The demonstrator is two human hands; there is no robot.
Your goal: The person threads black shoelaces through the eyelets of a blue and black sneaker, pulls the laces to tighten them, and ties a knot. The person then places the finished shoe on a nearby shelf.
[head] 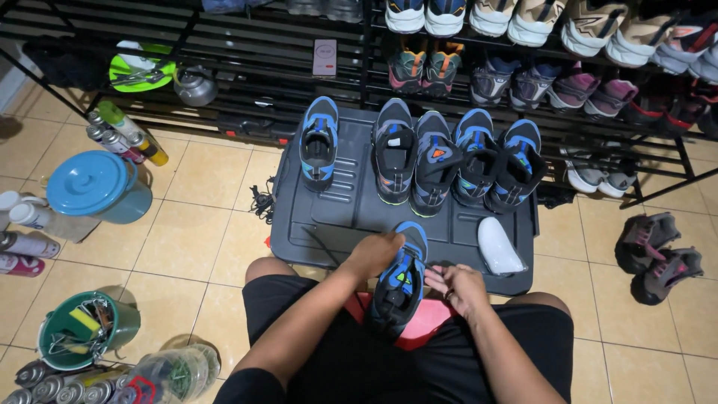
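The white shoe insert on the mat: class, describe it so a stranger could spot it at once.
Start at the dark grey mat on the tiled floor before the shoe racks. Near its right front corner lies the white shoe insert, just beyond the right hand. It is the only pale, smooth, rounded object among dark blue-trimmed shoes.

Left hand (pixel 372 253) covers the blue shoe (pixel 398 288) on its near side; top-shelf shoes (pixel 523 19) cut off by the edge; green bucket (pixel 82 329) contents too small to tell.
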